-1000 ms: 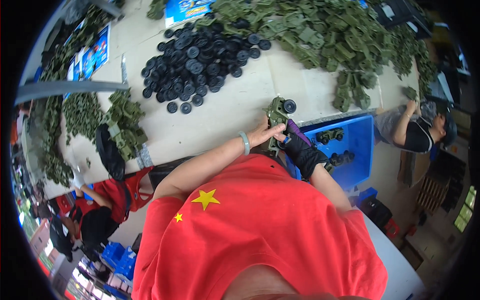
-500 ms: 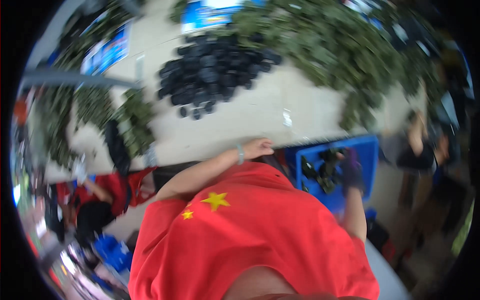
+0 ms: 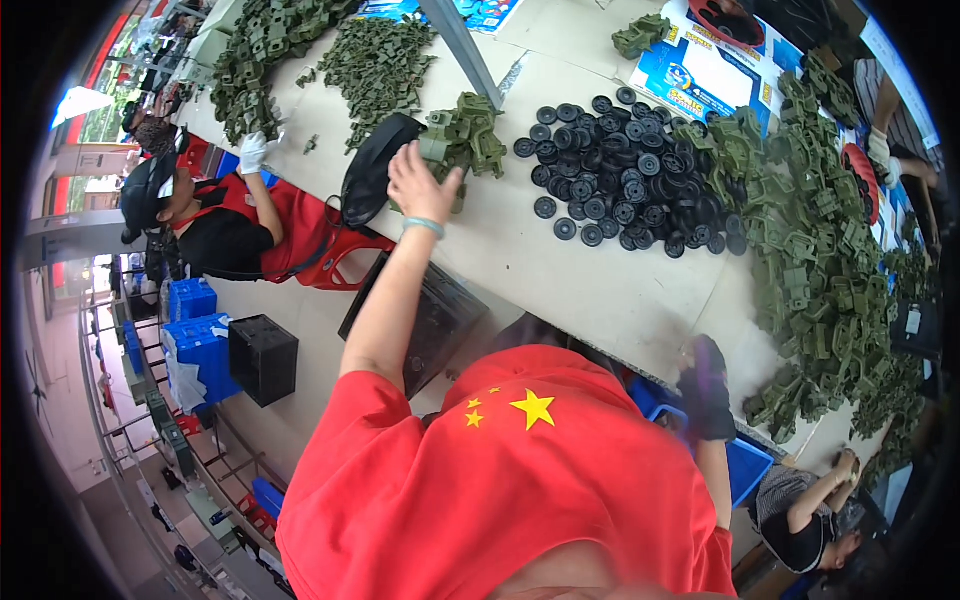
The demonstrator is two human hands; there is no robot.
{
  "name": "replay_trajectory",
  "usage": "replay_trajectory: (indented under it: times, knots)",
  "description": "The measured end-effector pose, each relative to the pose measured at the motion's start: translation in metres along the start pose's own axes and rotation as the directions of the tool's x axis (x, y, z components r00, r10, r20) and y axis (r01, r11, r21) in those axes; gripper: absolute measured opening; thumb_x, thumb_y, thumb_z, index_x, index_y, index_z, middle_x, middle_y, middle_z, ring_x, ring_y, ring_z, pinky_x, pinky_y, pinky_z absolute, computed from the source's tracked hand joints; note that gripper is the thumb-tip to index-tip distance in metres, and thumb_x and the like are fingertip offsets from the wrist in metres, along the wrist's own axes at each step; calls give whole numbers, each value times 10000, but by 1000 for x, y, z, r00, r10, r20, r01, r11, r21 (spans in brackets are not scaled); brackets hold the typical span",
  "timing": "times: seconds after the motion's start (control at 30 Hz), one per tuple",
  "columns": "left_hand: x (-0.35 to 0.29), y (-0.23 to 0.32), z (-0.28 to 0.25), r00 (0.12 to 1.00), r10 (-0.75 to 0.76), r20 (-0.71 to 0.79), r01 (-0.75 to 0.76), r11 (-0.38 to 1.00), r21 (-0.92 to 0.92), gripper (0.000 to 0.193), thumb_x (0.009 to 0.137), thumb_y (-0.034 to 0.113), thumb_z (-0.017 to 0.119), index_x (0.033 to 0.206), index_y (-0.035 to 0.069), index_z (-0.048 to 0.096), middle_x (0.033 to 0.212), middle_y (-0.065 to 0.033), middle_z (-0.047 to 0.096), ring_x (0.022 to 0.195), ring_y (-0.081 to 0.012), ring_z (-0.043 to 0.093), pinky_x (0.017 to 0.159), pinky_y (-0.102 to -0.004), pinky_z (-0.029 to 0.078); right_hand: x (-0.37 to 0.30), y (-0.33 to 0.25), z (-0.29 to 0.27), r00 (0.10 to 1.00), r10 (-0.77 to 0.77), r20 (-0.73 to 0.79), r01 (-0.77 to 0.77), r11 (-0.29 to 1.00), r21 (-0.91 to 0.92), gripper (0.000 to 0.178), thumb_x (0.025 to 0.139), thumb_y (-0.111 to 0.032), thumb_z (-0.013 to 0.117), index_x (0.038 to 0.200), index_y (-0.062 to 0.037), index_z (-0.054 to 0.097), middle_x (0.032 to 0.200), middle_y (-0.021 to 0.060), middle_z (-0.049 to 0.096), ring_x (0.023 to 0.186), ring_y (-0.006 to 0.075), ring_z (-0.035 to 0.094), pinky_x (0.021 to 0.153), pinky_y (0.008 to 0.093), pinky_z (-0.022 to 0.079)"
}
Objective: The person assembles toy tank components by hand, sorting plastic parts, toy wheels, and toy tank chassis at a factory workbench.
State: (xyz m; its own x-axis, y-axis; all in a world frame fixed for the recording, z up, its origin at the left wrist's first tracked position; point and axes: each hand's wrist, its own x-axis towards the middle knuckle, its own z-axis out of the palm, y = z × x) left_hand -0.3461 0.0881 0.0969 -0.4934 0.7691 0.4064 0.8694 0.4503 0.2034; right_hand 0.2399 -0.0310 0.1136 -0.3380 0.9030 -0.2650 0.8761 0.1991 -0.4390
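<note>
My left hand (image 3: 422, 188) is bare, with a pale band at the wrist. Its fingers are spread, and they reach over the table (image 3: 500, 290) beside a small heap of dark green moulded plastic parts (image 3: 475, 135). A black fabric item, perhaps a bag (image 3: 376, 172), lies just left of this hand. My right hand (image 3: 706, 388) wears a dark glove with a purple patch and hovers at the table's front edge, by the blue crate (image 3: 748, 468). Motion blurs its fingers, so I cannot make out a hold. Black toy wheels (image 3: 625, 185) lie heaped between the hands, farther back.
A large pile of green plastic parts (image 3: 800, 270) covers the right of the table. More green parts (image 3: 375, 75) lie far left. A grey metal post (image 3: 462, 50) rises nearby. A co-worker in a red apron (image 3: 285, 220) sits left; another person (image 3: 800, 515) is lower right.
My left hand has swung from my waist out to the left, near the small green heap. My right hand has risen from inside the blue crate to the table edge. The view has turned left.
</note>
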Motion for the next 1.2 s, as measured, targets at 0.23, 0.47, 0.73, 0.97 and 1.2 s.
replay_trajectory:
  times: [0.23,0.47,0.73,0.97,1.2]
  knots:
    - [36,-30,14,929,-211,305,237,970,-50,803,754,506,870,1384,102,579,1327,-181,635,1246,-384,615,1020,-505,520,64,-53,-9,971,-197,-136,213,970,116,400,917,-168,749,1286,-62,639,1196,170,668,1092,361,667,954,451,532]
    - [16,-26,-21,990,-133,37,135,879,-456,787,799,309,880,1418,-30,531,1343,-216,593,1231,-369,597,1079,-433,477,140,-49,3,939,-66,-337,56,998,-41,419,903,-231,786,1233,-22,635,1149,222,686,1104,383,660,963,449,531]
    - [-137,69,-40,819,390,420,-130,840,-527,854,738,310,862,1455,39,484,1383,-230,558,1285,-413,539,1103,-505,451,209,-73,21,786,563,-255,-340,738,582,308,938,-203,765,1151,-16,643,986,138,708,879,297,684,780,419,545]
    - [-193,128,-23,635,535,557,-151,793,-590,841,714,337,889,1427,115,504,1346,-139,552,1229,-360,559,1017,-524,473,190,-59,34,797,548,-254,-162,599,784,237,1017,-201,685,1131,-1,627,959,83,691,875,196,651,778,365,528]
    - [-197,145,-7,562,540,626,-119,802,-585,837,709,392,908,1385,101,510,1283,-137,560,1214,-361,570,1007,-496,500,124,-34,21,895,446,-20,-233,504,832,216,1014,-236,680,1100,-52,608,1038,53,688,935,158,615,868,314,485]
